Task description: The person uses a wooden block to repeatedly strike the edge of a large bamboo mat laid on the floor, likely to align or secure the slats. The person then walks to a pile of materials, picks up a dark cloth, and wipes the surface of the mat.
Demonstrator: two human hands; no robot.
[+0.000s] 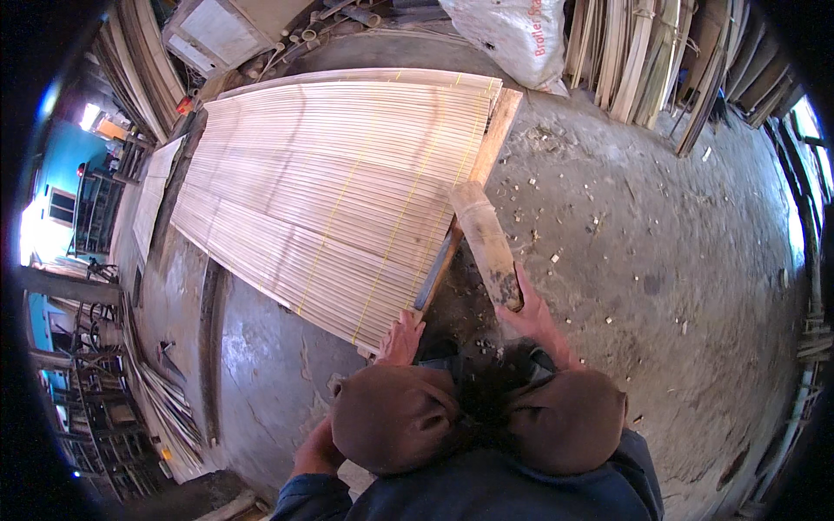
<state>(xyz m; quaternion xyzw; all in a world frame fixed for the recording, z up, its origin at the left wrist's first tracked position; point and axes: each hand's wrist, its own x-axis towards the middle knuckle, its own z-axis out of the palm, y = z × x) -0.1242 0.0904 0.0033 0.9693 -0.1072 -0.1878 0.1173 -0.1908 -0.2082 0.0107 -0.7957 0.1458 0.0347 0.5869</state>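
A large mat of narrow bamboo slats [330,182], tied across with yellow cords, lies spread in front of me. My left hand [401,338] is at its near right corner, fingers bent over the edge slats. In my right hand [530,314] is a thick length of bamboo [484,239], gripped round its near, darkened end. Its far end reaches the mat's right side, close to a wooden board [499,130] that runs along that edge. Whether the bamboo touches the mat, I cannot tell.
Small chips [554,258] are scattered over the concrete floor [660,260] to the right. A white sack [512,39] and upright bamboo strips [634,61] stand at the back. Bundled long strips [161,382] lie at the left. My bent knees [565,421] are close below my hands.
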